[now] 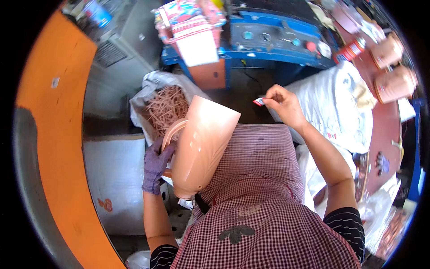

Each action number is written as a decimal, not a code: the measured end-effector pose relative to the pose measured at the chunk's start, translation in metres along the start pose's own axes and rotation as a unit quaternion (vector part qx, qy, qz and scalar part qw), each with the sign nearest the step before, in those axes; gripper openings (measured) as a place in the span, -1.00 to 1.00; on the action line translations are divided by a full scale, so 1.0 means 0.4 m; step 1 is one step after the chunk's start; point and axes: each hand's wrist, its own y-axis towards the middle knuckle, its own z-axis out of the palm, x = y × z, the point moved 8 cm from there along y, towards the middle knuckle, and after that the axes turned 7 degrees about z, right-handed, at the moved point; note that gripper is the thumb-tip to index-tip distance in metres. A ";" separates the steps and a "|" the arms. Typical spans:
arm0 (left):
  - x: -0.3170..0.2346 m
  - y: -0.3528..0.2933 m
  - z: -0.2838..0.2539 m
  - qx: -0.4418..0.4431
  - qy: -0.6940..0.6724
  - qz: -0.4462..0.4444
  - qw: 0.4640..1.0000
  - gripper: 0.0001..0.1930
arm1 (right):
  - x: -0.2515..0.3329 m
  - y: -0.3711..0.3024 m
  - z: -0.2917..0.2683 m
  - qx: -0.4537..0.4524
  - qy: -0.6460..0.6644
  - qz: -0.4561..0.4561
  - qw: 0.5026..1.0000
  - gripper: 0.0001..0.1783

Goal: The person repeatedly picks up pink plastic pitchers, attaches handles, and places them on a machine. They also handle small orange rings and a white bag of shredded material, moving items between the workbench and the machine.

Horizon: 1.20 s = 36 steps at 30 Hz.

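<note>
My left hand (156, 165), in a purple-grey knit glove, is closed around the handle of a glossy peach plastic pitcher (201, 148). The pitcher is tilted above my lap, its wide end up and to the right, with a raised leaf-like pattern on its side. My bare right hand (283, 105) is raised to the right of the pitcher, apart from it. Thumb and forefinger pinch a small red-and-white label (259, 101). A checked apron (264, 157) covers my lap.
Left of the pitcher, a white sack (141, 105) holds thin peach plastic scraps (168, 110). A blue control panel (277, 38) with buttons stands ahead, beside a box with white paper (197, 47). White sacks (331, 107), a spray can (350, 50) and peach containers (395, 84) are at right.
</note>
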 end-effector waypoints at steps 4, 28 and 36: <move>-0.182 -0.005 0.136 0.024 0.225 0.171 0.959 -0.67 | -0.130 -0.153 -0.149 -0.117 0.098 0.139 0.978 -0.89; -0.281 -0.096 0.348 0.047 0.376 0.318 0.869 -0.58 | -0.145 -0.131 0.084 -0.087 0.113 0.065 0.988 -0.80; -0.289 -0.112 0.367 0.048 0.394 0.308 0.864 -0.58 | -0.103 -0.131 0.045 -0.107 -0.253 0.105 0.956 -0.58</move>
